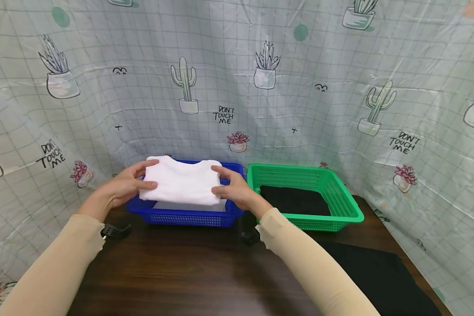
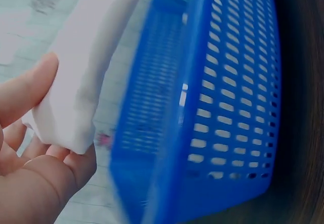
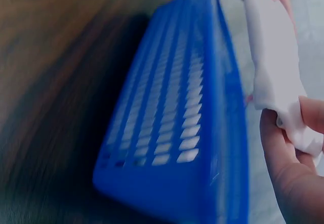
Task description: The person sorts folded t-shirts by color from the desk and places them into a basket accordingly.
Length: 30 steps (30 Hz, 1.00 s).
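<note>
A folded white garment (image 1: pixel 181 181), its upper edge dipping like a neckline, is held above the blue basket (image 1: pixel 189 218). My left hand (image 1: pixel 128 182) grips its left end, thumb on the near face and fingers behind, as the left wrist view shows. At the opposite end, my right hand (image 1: pixel 237 188) pinches the cloth the same way. White cloth (image 1: pixel 189 206) lies inside the blue basket, partly hidden by the garment. In both wrist views the garment (image 2: pixel 96 46) is above the basket's rim (image 3: pixel 215 82) and apart from it.
To the right stands a green basket (image 1: pixel 347 193) with folded black cloth (image 1: pixel 294 200) in it. More black cloth (image 1: pixel 379 276) lies flat on the brown table (image 1: pixel 181 267) at the right. A patterned curtain (image 1: pixel 221 79) hangs close behind the baskets.
</note>
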{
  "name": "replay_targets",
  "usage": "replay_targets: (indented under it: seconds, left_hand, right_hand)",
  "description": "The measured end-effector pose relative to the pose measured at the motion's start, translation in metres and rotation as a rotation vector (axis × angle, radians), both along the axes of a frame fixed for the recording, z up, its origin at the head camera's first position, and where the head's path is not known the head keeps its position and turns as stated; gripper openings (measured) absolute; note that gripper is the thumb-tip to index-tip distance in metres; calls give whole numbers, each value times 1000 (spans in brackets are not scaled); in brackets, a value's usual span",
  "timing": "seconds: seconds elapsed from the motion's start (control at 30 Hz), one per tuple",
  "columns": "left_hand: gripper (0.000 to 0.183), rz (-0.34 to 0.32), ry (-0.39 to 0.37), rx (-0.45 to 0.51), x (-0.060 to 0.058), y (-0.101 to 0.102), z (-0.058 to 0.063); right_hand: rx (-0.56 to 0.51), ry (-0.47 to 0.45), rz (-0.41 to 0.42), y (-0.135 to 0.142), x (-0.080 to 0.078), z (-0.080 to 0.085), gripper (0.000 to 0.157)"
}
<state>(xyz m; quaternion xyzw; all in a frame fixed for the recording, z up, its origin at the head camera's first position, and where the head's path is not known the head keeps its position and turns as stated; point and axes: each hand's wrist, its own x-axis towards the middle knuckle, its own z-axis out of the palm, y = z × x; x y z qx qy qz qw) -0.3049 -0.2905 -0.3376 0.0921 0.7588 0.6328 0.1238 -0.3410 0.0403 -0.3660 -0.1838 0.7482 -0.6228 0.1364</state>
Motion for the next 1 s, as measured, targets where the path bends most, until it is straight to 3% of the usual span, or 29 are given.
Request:
replay_targets:
  seconds: [0.17,0.37,0.53,0.77,1.0]
  left_hand:
    - [85,-2,-67,20,-28,12,-16]
    - [84,45,-138,41,-46,20,-35]
    - [86,97,-191,25,-52,26,-48]
    - [83,148,-221,-72,-53,29,-57]
    - [82,141,-232,-111,-57,31,-65]
  right_hand:
    - [27,-33,-31,3,-14,-10,73]
    - [57,-75,-52,-3,-24,-20,75]
    - [121,-116,-93,-9,-30,-30,76]
    - [162,-88,-125,-23,-31,-41,77]
    - [259,-60,-193,-30,-32,-52,74]
